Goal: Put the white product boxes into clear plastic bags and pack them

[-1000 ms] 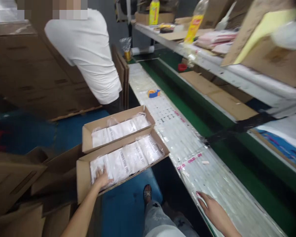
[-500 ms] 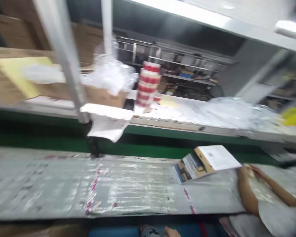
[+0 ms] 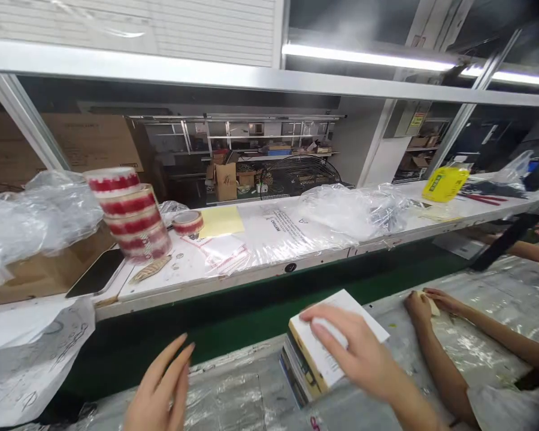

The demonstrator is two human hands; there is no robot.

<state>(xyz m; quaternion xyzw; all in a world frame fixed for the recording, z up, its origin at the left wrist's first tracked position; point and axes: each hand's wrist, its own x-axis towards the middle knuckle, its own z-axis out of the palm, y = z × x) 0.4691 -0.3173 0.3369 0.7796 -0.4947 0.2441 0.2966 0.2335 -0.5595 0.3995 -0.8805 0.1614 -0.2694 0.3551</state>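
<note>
At five o'clock the stack (image 3: 313,359) sits on the counter (image 3: 229,392), the right hand (image 3: 353,344) over its top, perhaps steadying it; whether it pinches, I cannot tell. The left hand (image 3: 159,386), at seven o'clock, is empty, fingers slightly spread. Tape rolls (image 3: 132,216) stand piled at nine o'clock, probably saving room.

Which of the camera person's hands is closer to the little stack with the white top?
Right. The right hand is over the white-topped stack; the left hand is off to the stack's left, apart from it.
</note>
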